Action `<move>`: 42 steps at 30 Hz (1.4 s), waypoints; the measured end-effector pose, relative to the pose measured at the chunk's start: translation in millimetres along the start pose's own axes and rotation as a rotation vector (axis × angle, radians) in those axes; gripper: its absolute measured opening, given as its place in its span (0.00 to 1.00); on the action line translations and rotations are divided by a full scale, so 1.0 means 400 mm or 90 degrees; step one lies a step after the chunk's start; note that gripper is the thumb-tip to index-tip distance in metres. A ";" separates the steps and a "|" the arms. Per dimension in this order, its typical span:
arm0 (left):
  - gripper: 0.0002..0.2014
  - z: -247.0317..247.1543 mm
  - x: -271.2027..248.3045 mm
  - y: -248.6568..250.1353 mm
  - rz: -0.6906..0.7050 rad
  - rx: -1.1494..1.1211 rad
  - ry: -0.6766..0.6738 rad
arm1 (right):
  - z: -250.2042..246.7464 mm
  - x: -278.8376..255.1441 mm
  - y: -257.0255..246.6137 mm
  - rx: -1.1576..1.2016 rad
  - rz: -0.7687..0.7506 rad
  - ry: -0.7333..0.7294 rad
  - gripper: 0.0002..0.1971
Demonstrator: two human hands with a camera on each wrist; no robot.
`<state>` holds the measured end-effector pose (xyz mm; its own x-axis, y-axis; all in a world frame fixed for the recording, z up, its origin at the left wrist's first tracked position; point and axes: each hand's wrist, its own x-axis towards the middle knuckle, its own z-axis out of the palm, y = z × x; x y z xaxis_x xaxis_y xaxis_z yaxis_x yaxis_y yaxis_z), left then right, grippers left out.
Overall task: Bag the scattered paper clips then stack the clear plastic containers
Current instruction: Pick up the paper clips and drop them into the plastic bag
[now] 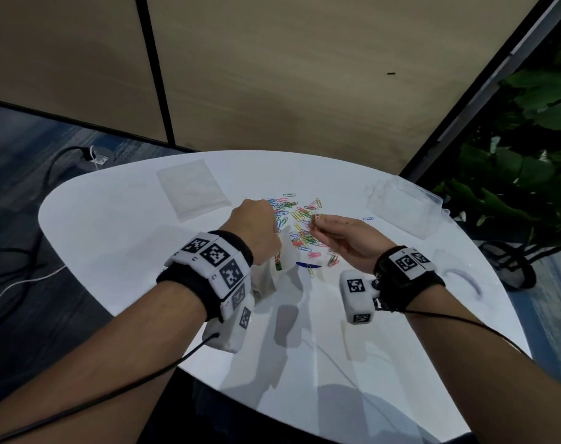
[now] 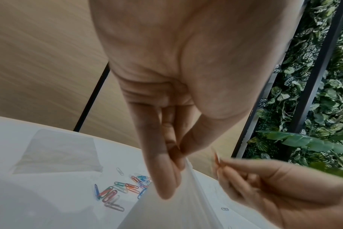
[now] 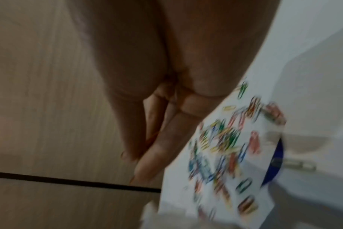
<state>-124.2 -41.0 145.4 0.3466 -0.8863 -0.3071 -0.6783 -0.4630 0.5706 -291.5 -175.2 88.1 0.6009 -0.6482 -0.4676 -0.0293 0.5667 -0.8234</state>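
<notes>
Coloured paper clips [image 1: 300,216] lie scattered in a pile mid-table. My left hand [image 1: 274,227] pinches the top edge of a clear plastic bag [image 1: 272,278], which hangs open just left of the pile with a few clips inside. The left wrist view shows thumb and fingers [image 2: 166,182] nipping the bag [image 2: 176,209] rim. My right hand [image 1: 314,219] is raised beside the bag mouth and pinches a paper clip [image 2: 215,156] between thumb and fingertips. Clear plastic containers [image 1: 404,203] sit at the table's far right. The right wrist view is blurred, with the clips [image 3: 225,147] below.
A second flat clear bag [image 1: 192,190] lies at the back left of the white table [image 1: 112,238]. A small blue object [image 1: 308,265] lies near the pile. A clear curved piece [image 1: 463,278] rests at the right edge. Plants [image 1: 529,139] stand to the right, cables on the floor left.
</notes>
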 end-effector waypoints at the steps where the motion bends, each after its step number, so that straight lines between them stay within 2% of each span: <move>1: 0.12 0.003 0.003 0.000 -0.001 0.001 0.002 | 0.026 -0.018 -0.005 -0.022 0.012 -0.049 0.09; 3: 0.10 0.008 0.009 0.002 0.000 0.001 0.011 | 0.065 -0.047 -0.002 -0.122 0.029 -0.103 0.09; 7: 0.09 0.017 0.006 0.017 0.007 0.002 0.020 | 0.099 -0.049 0.038 -0.376 -0.028 -0.045 0.14; 9: 0.09 0.016 0.005 0.023 0.011 0.006 0.019 | 0.106 -0.042 0.047 -0.411 -0.059 -0.050 0.16; 12: 0.08 0.006 0.001 0.021 0.018 0.001 0.013 | 0.117 -0.054 0.030 -0.535 -0.067 -0.122 0.09; 14: 0.10 -0.002 -0.004 0.011 0.021 -0.006 0.009 | 0.105 -0.055 0.006 -0.523 -0.070 -0.133 0.09; 17: 0.13 -0.015 -0.011 -0.006 0.008 -0.015 0.004 | 0.026 -0.006 -0.026 -0.395 -0.086 -0.014 0.11; 18: 0.12 -0.020 -0.013 -0.012 0.006 -0.018 0.005 | -0.019 0.026 -0.029 -0.421 -0.103 0.053 0.12; 19: 0.12 -0.025 -0.014 -0.019 0.008 -0.021 0.006 | -0.071 0.060 -0.028 -0.524 -0.117 0.130 0.11; 21: 0.12 -0.034 -0.012 -0.032 0.012 -0.018 0.015 | -0.172 0.123 -0.021 -0.832 -0.121 0.249 0.13; 22: 0.13 -0.038 -0.010 -0.039 0.012 -0.013 0.021 | -0.208 0.148 -0.016 -0.934 -0.102 0.266 0.18; 25: 0.13 -0.050 -0.003 -0.059 0.000 -0.011 0.031 | -0.281 0.214 0.000 -1.061 0.003 0.253 0.29; 28: 0.14 -0.061 -0.002 -0.067 -0.010 -0.007 0.039 | -0.328 0.241 0.025 -1.149 0.079 0.247 0.26; 31: 0.14 -0.065 -0.006 -0.066 -0.004 -0.001 0.037 | -0.324 0.226 0.071 -1.272 0.108 0.255 0.22; 33: 0.13 -0.065 -0.009 -0.063 -0.002 0.004 0.038 | -0.266 0.213 0.109 -1.274 0.096 0.278 0.22; 36: 0.13 -0.061 -0.017 -0.060 -0.003 0.001 0.039 | -0.154 0.203 0.159 -1.110 0.059 0.311 0.22; 39: 0.13 -0.057 -0.026 -0.053 0.005 0.003 0.041 | -0.073 0.195 0.193 -1.001 0.029 0.286 0.32; 40: 0.13 -0.056 -0.026 -0.054 0.005 0.005 0.041 | -0.053 0.193 0.199 -1.018 0.004 0.265 0.34; 42: 0.13 -0.057 -0.028 -0.055 0.001 0.010 0.038 | -0.030 0.200 0.208 -1.102 -0.049 0.217 0.30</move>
<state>-98.3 -21.2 153.5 0.3827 -0.8866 -0.2596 -0.6887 -0.4611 0.5596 -255.2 -186.0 -21.7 0.4702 -0.8406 -0.2689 -0.8818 -0.4603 -0.1033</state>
